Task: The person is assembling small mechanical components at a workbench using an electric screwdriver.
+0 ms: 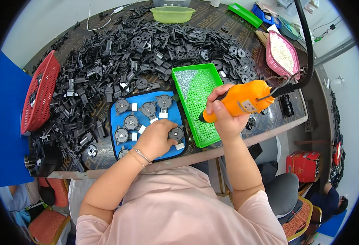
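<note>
An orange electric screwdriver (245,99) with a black tip is gripped in my right hand (229,118), its tip pointing down and left over the green perforated tray (202,141). Small silvery screws (185,79) lie heaped in the tray's far left corner. On the blue mat (143,98), several round dark-grey parts with white tabs, such as this one (149,109), lie in loose rows. My left hand (158,139) rests over the mat, its thumb and fingers around a round grey part (176,133) at the right edge.
A wide pile of black plastic parts (118,53) covers the far and left table. A red basket (40,94) stands at left, a pink basket (272,61) of white pieces at far right. The screwdriver's black cable (309,45) hangs down at right. A yellow-green bowl (172,14) sits at the back.
</note>
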Demonstrator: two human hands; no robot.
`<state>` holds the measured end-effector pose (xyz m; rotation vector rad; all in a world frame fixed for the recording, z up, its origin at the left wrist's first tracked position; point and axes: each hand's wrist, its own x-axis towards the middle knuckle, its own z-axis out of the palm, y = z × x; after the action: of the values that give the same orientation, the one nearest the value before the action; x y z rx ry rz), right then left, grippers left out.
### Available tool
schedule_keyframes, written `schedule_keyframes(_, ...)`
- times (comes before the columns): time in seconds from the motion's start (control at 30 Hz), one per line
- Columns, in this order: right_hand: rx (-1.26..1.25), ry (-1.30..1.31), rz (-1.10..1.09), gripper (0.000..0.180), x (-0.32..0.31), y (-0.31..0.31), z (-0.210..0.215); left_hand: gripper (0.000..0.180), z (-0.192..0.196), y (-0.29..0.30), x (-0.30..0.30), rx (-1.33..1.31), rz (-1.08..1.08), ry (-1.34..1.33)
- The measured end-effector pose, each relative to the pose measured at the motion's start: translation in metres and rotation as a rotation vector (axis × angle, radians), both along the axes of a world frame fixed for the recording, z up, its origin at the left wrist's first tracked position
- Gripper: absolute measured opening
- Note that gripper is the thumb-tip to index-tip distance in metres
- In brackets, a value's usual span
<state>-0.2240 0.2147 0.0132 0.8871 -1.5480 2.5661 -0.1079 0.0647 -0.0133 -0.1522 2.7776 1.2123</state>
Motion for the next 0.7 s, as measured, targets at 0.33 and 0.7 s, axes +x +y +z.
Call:
schedule_keyframes(0.33,0.001,0.027,-0.005,0.025,-0.0010,0.0026,-0.0004,0.042,-0.0041,-0.0011,0.0005,-0.008,-0.008,0.030)
schedule_keyframes(0.7,-0.009,0.000,0.008,0.024,0.0011,0.0012,-0.0033,0.040,0.0004,0.0002,0.0006,0.014,0.004,0.016)
